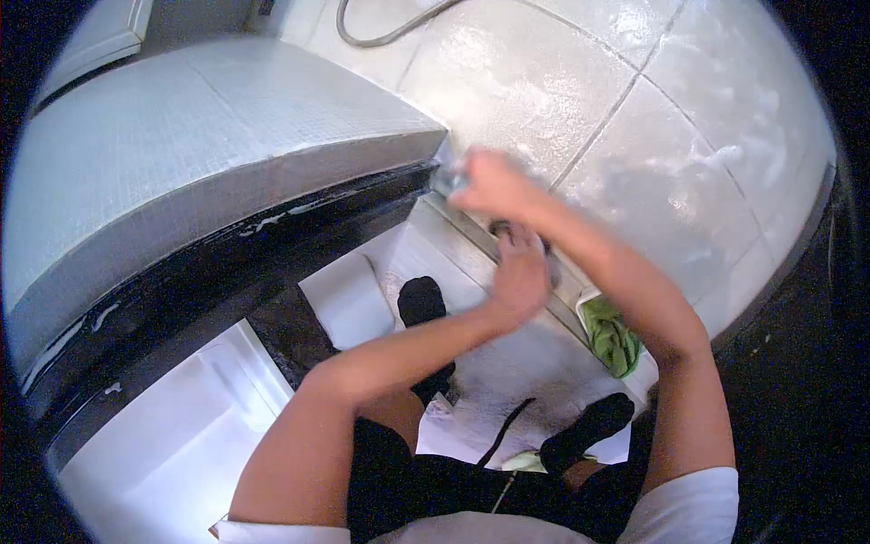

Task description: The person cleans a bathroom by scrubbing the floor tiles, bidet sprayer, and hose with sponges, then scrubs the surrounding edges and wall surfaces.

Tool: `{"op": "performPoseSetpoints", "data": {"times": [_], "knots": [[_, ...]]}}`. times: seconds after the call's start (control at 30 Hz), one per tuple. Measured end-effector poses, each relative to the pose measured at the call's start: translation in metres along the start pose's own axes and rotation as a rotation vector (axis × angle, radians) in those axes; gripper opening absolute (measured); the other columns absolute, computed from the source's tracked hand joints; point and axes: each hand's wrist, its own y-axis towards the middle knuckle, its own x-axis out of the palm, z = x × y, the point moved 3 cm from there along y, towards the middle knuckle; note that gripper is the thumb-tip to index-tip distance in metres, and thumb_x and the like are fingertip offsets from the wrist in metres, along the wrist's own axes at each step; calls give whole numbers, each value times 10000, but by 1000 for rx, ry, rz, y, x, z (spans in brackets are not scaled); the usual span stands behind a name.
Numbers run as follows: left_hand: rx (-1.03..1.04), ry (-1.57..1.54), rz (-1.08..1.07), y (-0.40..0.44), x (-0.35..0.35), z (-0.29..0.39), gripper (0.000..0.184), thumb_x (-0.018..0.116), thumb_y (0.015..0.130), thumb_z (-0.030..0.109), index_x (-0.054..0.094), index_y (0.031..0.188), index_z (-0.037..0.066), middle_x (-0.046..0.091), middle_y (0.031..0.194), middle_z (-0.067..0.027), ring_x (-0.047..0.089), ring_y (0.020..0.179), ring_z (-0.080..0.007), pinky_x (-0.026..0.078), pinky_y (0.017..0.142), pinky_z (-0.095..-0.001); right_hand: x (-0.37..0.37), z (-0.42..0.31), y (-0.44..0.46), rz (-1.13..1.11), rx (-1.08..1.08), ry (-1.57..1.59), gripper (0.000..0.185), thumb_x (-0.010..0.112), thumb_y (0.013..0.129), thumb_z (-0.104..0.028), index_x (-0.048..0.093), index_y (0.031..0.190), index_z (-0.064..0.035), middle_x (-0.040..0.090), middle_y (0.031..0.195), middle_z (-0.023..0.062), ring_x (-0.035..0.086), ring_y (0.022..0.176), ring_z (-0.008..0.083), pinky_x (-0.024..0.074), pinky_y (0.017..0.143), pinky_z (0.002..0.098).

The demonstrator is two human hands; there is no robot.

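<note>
My right hand point(494, 184) is at the corner where the wet tiled floor point(580, 100) meets the grey raised ledge point(272, 172). Its fingers are bent around something blurred and pale that I cannot make out. Nearer to me, my left hand point(524, 272) rests at the long step edge point(471, 231), with its fingers on a small dark object point(500, 227) that is mostly hidden. To the right, below my right forearm, a green cloth point(612, 337) lies bunched at the step edge.
A grey hose point(381, 41) curves over the tiles at the top. White foam streaks the floor. My feet in black socks point(421, 301) stand below the step edge. A white bin point(172, 444) is at the lower left, and a white panel point(349, 299) lies beside my foot.
</note>
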Motion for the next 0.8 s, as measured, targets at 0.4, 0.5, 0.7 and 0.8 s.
{"op": "performPoseSetpoints", "data": {"times": [0.4,0.5,0.7,0.8], "knots": [[-45,-338,-603,-5,-33,11,581,405,883,310,333,1334,-49,307,1369,-330,256,1295,-483,193,1069,-545,71,20,21,-14,-52,169,342,533,802,-270,650,861,46,583,1020,246,511,1055,406,450,858,514],[23,-212,-167,-6,-13,12,517,423,875,308,419,1271,-24,402,1296,-297,347,1229,-464,246,1048,-530,73,1,31,21,-35,34,385,508,816,-317,657,870,34,572,1067,237,510,1069,393,439,876,502],[18,-218,-48,-8,-18,5,517,456,865,300,427,1265,-26,424,1274,-305,343,1235,-463,245,1059,-514,84,10,30,152,-249,-150,446,475,833,-354,642,952,41,556,1105,267,520,1071,399,350,947,564],[-28,-336,-398,-21,6,2,609,446,872,304,309,1345,-54,309,1352,-350,245,1293,-500,207,1083,-510,75,-1,30,12,-242,-289,396,462,812,-314,639,788,40,584,961,231,540,940,377,381,868,519]]}}
